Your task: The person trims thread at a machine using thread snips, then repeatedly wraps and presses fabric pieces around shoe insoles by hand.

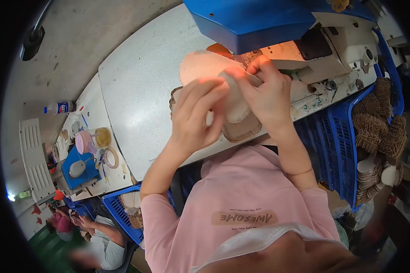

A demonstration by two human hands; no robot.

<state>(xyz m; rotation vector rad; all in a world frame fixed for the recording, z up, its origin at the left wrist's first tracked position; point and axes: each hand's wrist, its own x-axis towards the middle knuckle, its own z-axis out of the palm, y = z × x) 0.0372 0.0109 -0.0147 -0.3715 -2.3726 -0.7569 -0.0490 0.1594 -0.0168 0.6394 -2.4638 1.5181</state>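
My right hand (269, 93) pinches the upper end of a pale, fuzzy insole-shaped piece (237, 105) between thumb and fingers. My left hand (197, 111) is beside that piece, fingers curved and thumb apart, its tips slightly blurred. Another fuzzy white insole-shaped piece (198, 66) lies under the lamp glow, just beyond my hands. Beneath them is a piece with a brown braided edge (243, 131); a similar edge shows to the left of my left hand. A blue machine head (255, 27) stands over the far end, and its working parts are mostly hidden.
The white worktable (132, 86) spreads to the left. Blue crates (335, 150) at the right hold bundled brown pieces (371, 129). On the left side table are a pink-lidded jar (84, 142), a tape roll (110, 158) and a bottle (59, 108). Another person (109, 245) sits lower left.
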